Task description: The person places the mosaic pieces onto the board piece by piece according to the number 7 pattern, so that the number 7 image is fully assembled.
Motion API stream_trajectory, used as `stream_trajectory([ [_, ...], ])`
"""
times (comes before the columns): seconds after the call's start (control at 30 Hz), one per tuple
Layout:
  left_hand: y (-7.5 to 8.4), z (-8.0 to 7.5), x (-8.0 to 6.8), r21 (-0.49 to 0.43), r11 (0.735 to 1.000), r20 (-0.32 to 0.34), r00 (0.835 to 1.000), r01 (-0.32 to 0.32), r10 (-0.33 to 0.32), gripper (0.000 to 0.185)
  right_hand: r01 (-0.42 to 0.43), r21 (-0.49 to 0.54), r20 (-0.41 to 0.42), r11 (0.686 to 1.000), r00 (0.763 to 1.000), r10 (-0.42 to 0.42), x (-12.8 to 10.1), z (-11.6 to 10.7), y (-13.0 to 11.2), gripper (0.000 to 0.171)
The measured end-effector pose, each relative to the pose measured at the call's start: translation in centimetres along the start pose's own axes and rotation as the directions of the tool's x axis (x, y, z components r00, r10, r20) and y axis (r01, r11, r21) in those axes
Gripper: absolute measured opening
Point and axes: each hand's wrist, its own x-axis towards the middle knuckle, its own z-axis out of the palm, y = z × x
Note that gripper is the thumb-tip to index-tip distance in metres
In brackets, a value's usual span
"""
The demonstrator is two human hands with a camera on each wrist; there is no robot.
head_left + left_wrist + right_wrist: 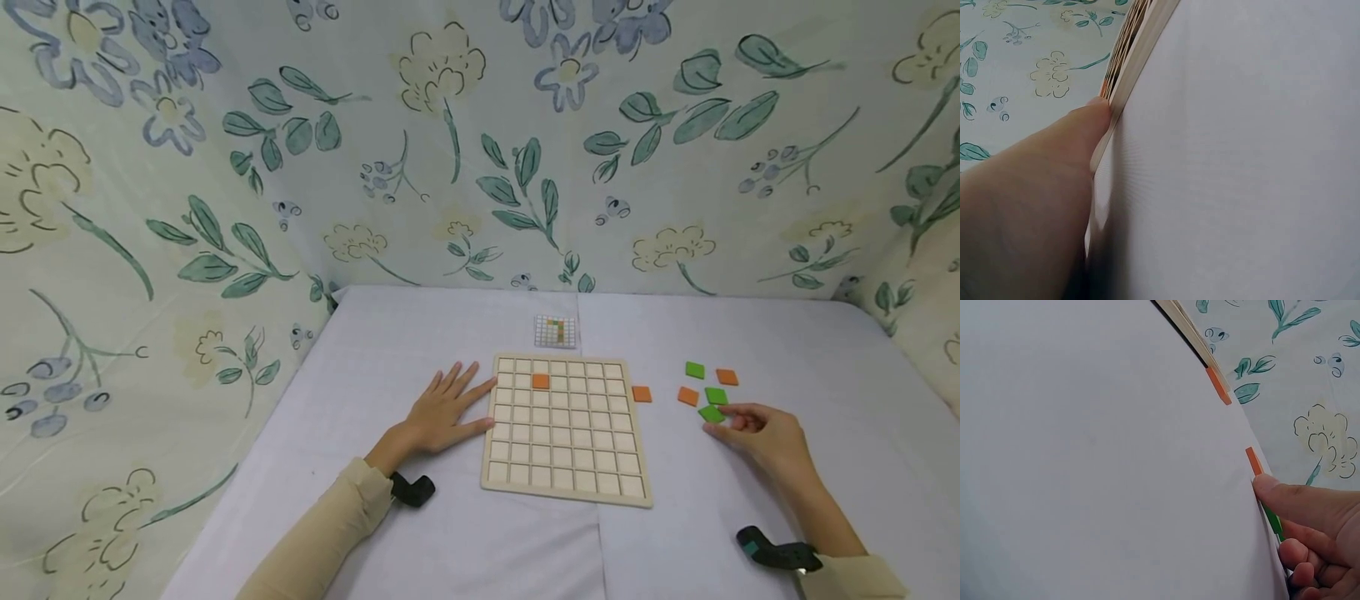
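Observation:
My left hand (441,412) lies with fingers spread on the cloth, its thumb and index fingertips touching the left edge of a wooden grid board (567,495). A single orange tile (541,381) sits in a cell of the board's second row. To the right of the board, my right hand (772,437) pinches a green square tile (711,414) between thumb and index finger, low at the table surface. The right wrist view shows the thumb (1269,486) at the green tile's edge (1270,519); the other fingers are curled beneath.
An orange tile (641,394) lies beside the board's right edge. Farther right are two more orange tiles (687,396) (727,377) and two green tiles (695,370) (716,396). A small card with a coloured grid pattern (555,332) lies behind the board. Floral curtains surround the white-covered table (420,325).

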Motion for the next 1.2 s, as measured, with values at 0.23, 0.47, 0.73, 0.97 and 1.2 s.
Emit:
stream_trajectory([
  [0.23, 0.01, 0.01, 0.05, 0.003, 1.000, 0.006, 1.000, 0.003, -0.003, 0.076, 0.004, -0.013, -0.019, 1.000, 1.000, -0.005, -0.02, 0.16, -0.08, 0.045],
  [0.47, -0.11, 0.24, 0.12, 0.011, 1.000, 0.016, 1.000, 0.012, -0.013, 0.076, 0.071, -0.029, -0.007, 0.997, 0.997, -0.071, 0.03, 0.04, 0.05, 0.041],
  [0.73, -0.08, 0.06, 0.17, 0.015, 1.000, 0.018, 1.000, 0.011, -0.011, 0.076, 0.150, -0.027, 0.011, 0.988, 0.989, -0.150, 0.29, 0.02, 0.28, 0.034],
  [0.97, -0.06, -0.07, 0.14, 0.004, 1.000, 0.010, 1.000, -0.002, 0.002, 0.075, 0.136, -0.023, 0.035, 0.990, 0.990, -0.135, 0.52, -0.08, 0.36, 0.035],
  [1.2, -0.10, 0.01, 0.19, 0.002, 1.000, 0.011, 1.000, 0.000, 0.000, 0.075, 0.141, -0.007, 0.044, 0.990, 0.989, -0.140, 0.47, -0.62, 0.05, 0.037],
])
